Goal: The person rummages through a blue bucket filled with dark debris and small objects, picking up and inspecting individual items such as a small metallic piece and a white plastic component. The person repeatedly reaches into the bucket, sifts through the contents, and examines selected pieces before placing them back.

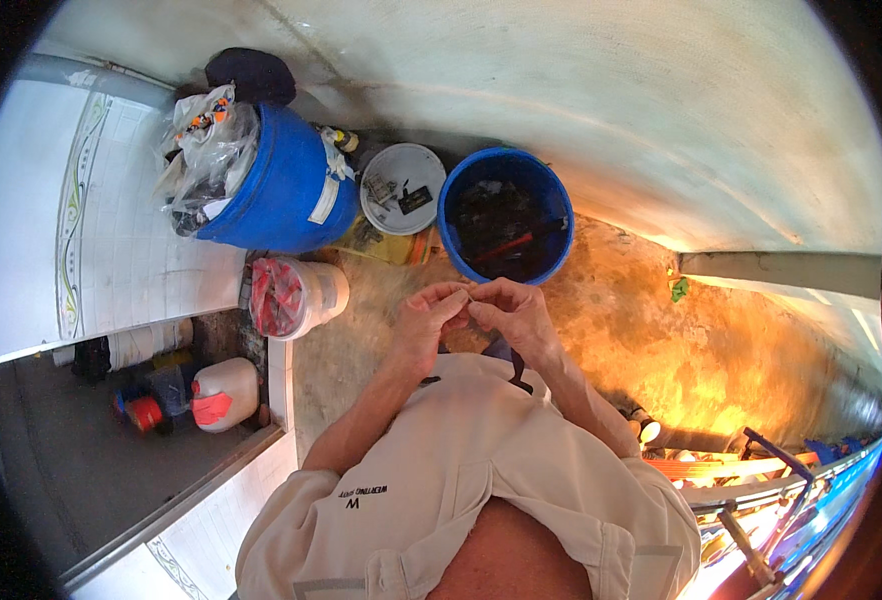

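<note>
My left hand (431, 320) and my right hand (513, 315) meet fingertip to fingertip in front of my chest. Thumb and forefinger are pinched together on each hand. Something tiny and thin seems to sit between them, too small to make out. Just beyond my hands stands an open blue tub (458, 262) with dark contents and a reddish strip inside. To its left, a round white lid or bucket top (379, 213) carries a small black flat piece and some small metallic bits.
A large blue barrel (286, 190) stuffed with plastic bags stands at the far left. Nearer is a white bucket (323, 300) with red-and-white wrapping. A whitish jug (236, 400) rests on a dark counter (51, 470). Orange bars (711, 468) and a blue frame lie at right.
</note>
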